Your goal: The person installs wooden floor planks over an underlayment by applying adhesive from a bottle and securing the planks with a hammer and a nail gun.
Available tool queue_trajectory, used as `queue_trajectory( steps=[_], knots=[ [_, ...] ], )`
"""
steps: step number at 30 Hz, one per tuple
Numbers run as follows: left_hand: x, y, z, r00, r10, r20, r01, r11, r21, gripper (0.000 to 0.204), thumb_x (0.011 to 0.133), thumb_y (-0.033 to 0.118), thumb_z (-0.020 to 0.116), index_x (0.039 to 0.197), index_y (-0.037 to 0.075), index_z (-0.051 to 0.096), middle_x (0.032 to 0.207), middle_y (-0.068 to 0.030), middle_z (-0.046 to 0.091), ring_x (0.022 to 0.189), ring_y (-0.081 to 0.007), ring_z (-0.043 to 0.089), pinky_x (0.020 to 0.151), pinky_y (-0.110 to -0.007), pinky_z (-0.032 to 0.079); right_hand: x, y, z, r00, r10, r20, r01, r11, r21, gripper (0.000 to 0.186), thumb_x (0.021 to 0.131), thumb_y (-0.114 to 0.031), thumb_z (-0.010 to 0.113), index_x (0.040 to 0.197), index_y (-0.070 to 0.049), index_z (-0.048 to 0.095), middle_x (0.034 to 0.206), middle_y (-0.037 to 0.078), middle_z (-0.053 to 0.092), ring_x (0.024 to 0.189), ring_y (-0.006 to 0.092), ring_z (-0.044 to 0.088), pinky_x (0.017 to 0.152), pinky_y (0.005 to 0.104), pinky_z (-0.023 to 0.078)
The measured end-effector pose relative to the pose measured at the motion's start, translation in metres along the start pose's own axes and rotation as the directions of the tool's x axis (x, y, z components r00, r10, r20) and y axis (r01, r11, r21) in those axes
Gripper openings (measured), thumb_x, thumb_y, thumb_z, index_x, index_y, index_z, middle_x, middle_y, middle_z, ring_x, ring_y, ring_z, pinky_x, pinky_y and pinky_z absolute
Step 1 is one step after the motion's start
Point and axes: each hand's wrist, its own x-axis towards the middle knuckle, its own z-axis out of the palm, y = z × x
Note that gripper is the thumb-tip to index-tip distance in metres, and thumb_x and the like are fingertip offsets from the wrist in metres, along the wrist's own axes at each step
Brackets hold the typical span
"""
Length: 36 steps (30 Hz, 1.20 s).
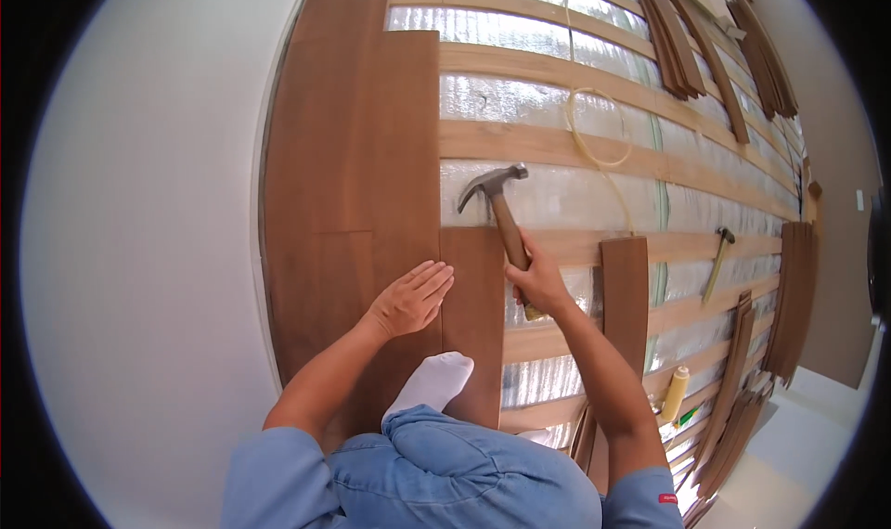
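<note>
My right hand (pixel 538 277) is wrapped round the wooden handle of a claw hammer (pixel 505 215), its steel head raised at the upper left end of the handle. Flat on the brown floorboards (pixel 348 158) lies my left hand (pixel 417 297), fingers stretched out and close together across the seam beside a shorter board (pixel 473 325). That board's right edge runs along the bare wooden battens, just left of the hammer handle. My foot in a white sock (pixel 436 380) rests on the boards below my left hand.
A white wall (pixel 158 232) borders the boards on the left. Wooden battens (pixel 548 144) cross silvery foil to the right. A loose plank (pixel 625 297), a second hammer (pixel 718 262), a yellow bottle (pixel 676 392), a pale hose (pixel 580 139) and stacked planks (pixel 794 292) lie there.
</note>
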Motion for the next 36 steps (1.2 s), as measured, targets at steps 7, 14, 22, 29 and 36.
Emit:
queue_trajectory(
  steps=[7, 14, 22, 29, 36],
  knots=[
    [-0.003, -0.002, 0.002, 1.0, -0.005, -0.021, 0.004, 0.999, -0.043, 0.042, 0.088, 0.009, 0.063, 0.127, -0.005, 0.067, 0.142, -0.0145, 0.061, 0.137, -0.0292, 0.055, 0.122, -0.043, 0.04, 0.024, 0.023, 0.015, 0.999, -0.03, 0.03, 0.032, 0.995, -0.091, 0.08, 0.09, -0.009, 0.065, 0.163, -0.01, 0.032, 0.086, 0.009, 0.065, 0.057, 0.0143, 0.058, 0.051, 0.0331, 0.051],
    [0.0, -0.003, 0.001, 1.0, 0.002, -0.014, -0.002, 1.0, -0.012, 0.045, 0.086, 0.01, 0.064, 0.127, -0.005, 0.067, 0.142, -0.0147, 0.061, 0.138, -0.0291, 0.055, 0.122, -0.043, 0.04, 0.024, 0.014, -0.004, 0.991, 0.002, 0.13, 0.026, 0.978, -0.208, 0.081, 0.093, -0.006, 0.067, 0.165, -0.013, 0.03, 0.081, 0.006, 0.061, 0.055, 0.0117, 0.056, 0.051, 0.0307, 0.05],
    [0.007, -0.006, -0.006, 0.999, 0.011, 0.054, -0.007, 0.997, -0.075, 0.045, 0.083, 0.009, 0.064, 0.126, -0.006, 0.067, 0.141, -0.0163, 0.062, 0.138, -0.0312, 0.055, 0.121, -0.045, 0.042, 0.066, -0.048, -0.06, 0.963, 0.048, 0.266, 0.091, 0.868, -0.487, 0.081, 0.087, -0.003, 0.065, 0.162, -0.023, 0.041, 0.08, 0.003, 0.061, 0.057, 0.0104, 0.057, 0.054, 0.0309, 0.053],
    [0.008, -0.006, -0.002, 1.0, 0.011, 0.029, -0.01, 0.999, -0.043, 0.047, 0.083, 0.008, 0.064, 0.128, -0.005, 0.066, 0.141, -0.0163, 0.062, 0.137, -0.0314, 0.055, 0.121, -0.044, 0.041, 0.063, -0.022, -0.08, 0.999, -0.038, -0.029, 0.033, 0.989, -0.144, 0.077, 0.09, -0.007, 0.067, 0.161, -0.016, 0.039, 0.073, 0.006, 0.063, 0.052, 0.0121, 0.059, 0.05, 0.0306, 0.052],
    [0.013, -0.004, -0.01, 0.992, -0.009, 0.129, 0.013, 0.999, -0.03, 0.05, 0.085, 0.014, 0.065, 0.133, -0.002, 0.065, 0.148, -0.0149, 0.058, 0.142, -0.0312, 0.05, 0.123, -0.046, 0.036, 0.053, 0.017, -0.103, 0.856, -0.313, -0.41, 0.053, 0.844, -0.534, 0.07, 0.088, -0.013, 0.072, 0.154, -0.011, 0.049, 0.091, 0.016, 0.068, 0.075, 0.0254, 0.067, 0.069, 0.04, 0.055]
  ],
)
